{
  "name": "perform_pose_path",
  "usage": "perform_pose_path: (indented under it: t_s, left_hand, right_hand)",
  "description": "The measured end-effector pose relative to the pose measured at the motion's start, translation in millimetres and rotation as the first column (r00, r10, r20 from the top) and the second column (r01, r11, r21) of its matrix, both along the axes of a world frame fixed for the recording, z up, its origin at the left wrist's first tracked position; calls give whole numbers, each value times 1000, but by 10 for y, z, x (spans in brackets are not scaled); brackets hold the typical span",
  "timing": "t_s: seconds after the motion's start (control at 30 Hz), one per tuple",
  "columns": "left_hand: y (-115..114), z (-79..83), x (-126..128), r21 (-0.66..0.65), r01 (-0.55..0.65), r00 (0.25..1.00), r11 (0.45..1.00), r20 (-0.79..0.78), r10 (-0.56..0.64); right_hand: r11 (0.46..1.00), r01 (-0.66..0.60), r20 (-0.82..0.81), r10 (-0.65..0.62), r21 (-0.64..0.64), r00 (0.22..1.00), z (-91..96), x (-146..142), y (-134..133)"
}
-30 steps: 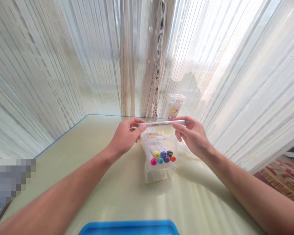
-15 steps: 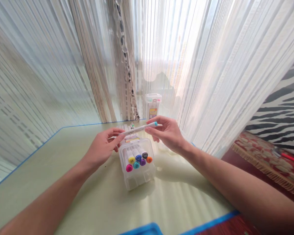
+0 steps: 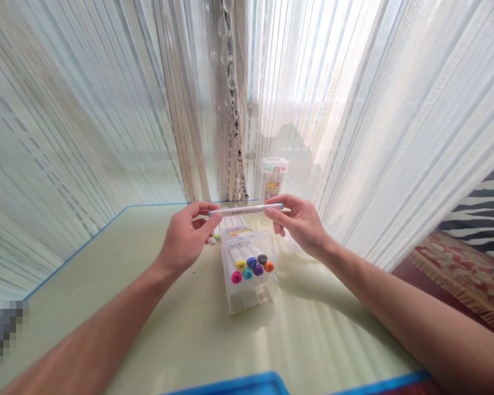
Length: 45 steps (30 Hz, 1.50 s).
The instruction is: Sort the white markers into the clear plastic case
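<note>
A white marker (image 3: 247,210) with teal ends is held level between my two hands. My left hand (image 3: 189,233) pinches its left end, and my right hand (image 3: 298,219) pinches its right end. Below it, a clear plastic case (image 3: 253,299) lies on the table, holding several markers with coloured, numbered caps, among them a yellow cap (image 3: 240,265), a black cap (image 3: 262,260) and an orange cap (image 3: 269,267). More white markers (image 3: 231,222) lie behind the case, partly hidden by the held marker and my left hand.
The pale green table (image 3: 148,329) has a blue edge. At its back stands another clear marker box (image 3: 274,178) with a yellow label. String curtains (image 3: 107,109) and a bead strand (image 3: 235,120) hang behind. A patterned cloth with fringe (image 3: 469,269) lies at the right.
The marker has gone from slanted to nearly level, and my left fingers now grip its left tip. The whole view has shifted, so things appear further right.
</note>
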<state>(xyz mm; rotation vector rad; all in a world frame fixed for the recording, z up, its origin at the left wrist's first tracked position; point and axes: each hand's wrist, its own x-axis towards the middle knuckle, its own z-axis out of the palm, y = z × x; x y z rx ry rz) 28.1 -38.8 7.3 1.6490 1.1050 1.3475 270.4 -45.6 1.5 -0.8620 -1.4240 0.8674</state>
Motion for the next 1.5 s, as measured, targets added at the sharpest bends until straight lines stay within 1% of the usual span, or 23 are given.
perform_pose_path:
  t_s: [0.07, 0.17, 0.3, 0.5, 0.63, 0.73, 0.83, 0.93, 1.07, 1.33, 1.5]
  left_hand:
    - [-32, 18, 11, 44, 1, 1000, 999, 30, -2]
    - [-97, 54, 38, 94, 16, 997, 995, 70, -23]
    - [-190, 106, 82, 104, 36, 995, 994, 93, -45]
    - [-220, 118, 96, 130, 58, 994, 990, 84, -69]
    - [-184, 99, 75, 128, 53, 997, 990, 58, -60]
    - [-112, 52, 35, 106, 34, 999, 994, -1, -34]
    - [-17, -14, -14, 71, 27, 997, 997, -73, -21]
    - [54, -61, -47, 56, 17, 991, 998, -133, -10]
    - [82, -71, -55, 27, 3, 984, 1000, -179, 1]
    - [61, -54, -43, -44, 22, 985, 999, -171, -30]
    - [46, -57, -34, -19, 3, 989, 1000, -150, -5]
  right_hand:
    - [999, 0, -20, -1, -38, 1000, -10, 15, 12]
    - [995, -35, -65, 29, -90, 997, -17, 28, 21]
    - [984, -93, -130, 74, -149, 989, -12, 27, 23]
    - [981, -96, -159, 69, -166, 985, -10, 12, 23]
    - [987, -81, -168, 56, -141, 984, -12, 13, 27]
    - [996, -51, -159, 38, -80, 987, -17, 22, 32]
    - [999, -33, -121, 30, -21, 992, -17, 18, 21]
    - [1000, -18, -60, 18, 7, 998, -5, -11, -12]
    - [997, -51, -28, 53, 60, 998, 17, -57, -62]
    - [992, -86, 1, 86, 94, 996, 22, -78, -82]
    - [992, -75, 16, 74, 99, 997, 25, -56, -79]
